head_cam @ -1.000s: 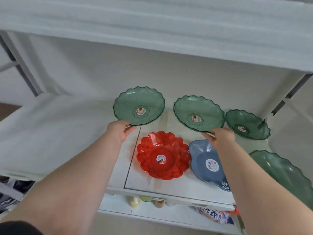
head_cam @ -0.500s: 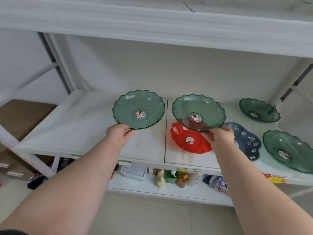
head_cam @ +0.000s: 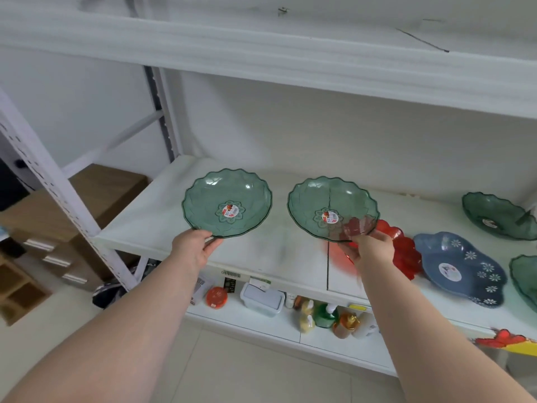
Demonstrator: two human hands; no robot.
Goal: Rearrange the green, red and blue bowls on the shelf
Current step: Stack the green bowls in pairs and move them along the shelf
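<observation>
Both scalloped, see-thru green bowls [head_cam: 227, 203] [head_cam: 332, 209] now lifted w/ stickers centred.

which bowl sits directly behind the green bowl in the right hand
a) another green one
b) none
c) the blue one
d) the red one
d: the red bowl shows through and beside the green bowl held by the right hand, while the blue bowl lies further right on the shelf.
</observation>
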